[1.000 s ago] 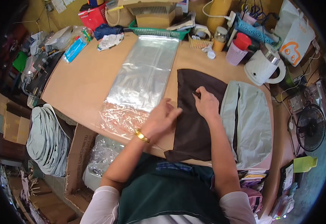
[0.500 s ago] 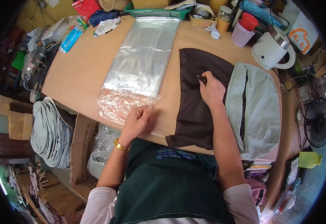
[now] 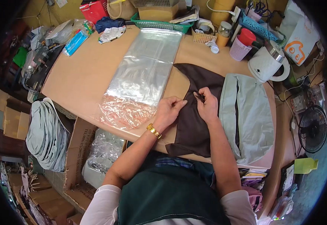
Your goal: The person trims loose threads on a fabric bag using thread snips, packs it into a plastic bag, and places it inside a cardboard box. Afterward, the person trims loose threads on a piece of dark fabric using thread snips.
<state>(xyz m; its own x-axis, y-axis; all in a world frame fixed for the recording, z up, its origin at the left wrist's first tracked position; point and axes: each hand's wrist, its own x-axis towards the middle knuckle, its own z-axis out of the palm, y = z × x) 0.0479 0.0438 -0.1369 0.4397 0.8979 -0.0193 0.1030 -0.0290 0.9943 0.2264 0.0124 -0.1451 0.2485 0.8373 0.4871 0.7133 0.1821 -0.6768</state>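
A dark brown piece of cloth (image 3: pixel 194 129) lies on the table in front of me, its left edge drawn into a curve and folds. My left hand (image 3: pixel 169 111) is closed in a pinch at that edge, with a gold watch on the wrist. Close beside it, over the cloth, my right hand (image 3: pixel 208 106) is closed round a small dark pointed tool (image 3: pixel 199 97), mostly hidden by the fingers. A grey-green cloth piece (image 3: pixel 251 116) with a dark slit lies to the right of the brown one. Left of my hands is a stack of clear plastic bags (image 3: pixel 143 71).
A white kettle (image 3: pixel 262 65), a lilac cup (image 3: pixel 239 50) and a jar (image 3: pixel 223 33) stand at the back right. Behind the bags is a green basket (image 3: pixel 135 18). Folded grey cloth (image 3: pixel 45 135) and a cardboard box (image 3: pixel 79 153) are at the left below the table.
My left hand has moved right from the plastic bags to the brown cloth's edge. My right hand has come lower with the tool, and the cloth's upper part has bunched.
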